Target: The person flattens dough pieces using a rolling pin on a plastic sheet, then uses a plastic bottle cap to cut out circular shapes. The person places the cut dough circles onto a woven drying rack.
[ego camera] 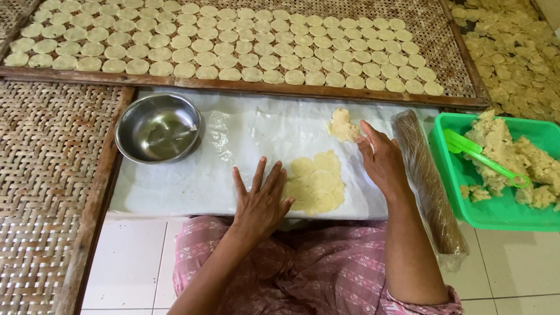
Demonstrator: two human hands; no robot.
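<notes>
left hand [261, 201] spread flat | right hand [382, 157] open | one steel bowl [157, 126] | one rolling pin [429, 181]

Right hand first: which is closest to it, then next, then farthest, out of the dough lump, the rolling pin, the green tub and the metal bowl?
From the right hand:
1. Dough lump, at its fingertips on the white sheet.
2. Rolling pin, wrapped in plastic, just to its right.
3. Green tub, farther right.
4. Metal bowl, far left.

A single head-worn camera looks steeply down, close over the lap and work sheet [192, 181].
</notes>
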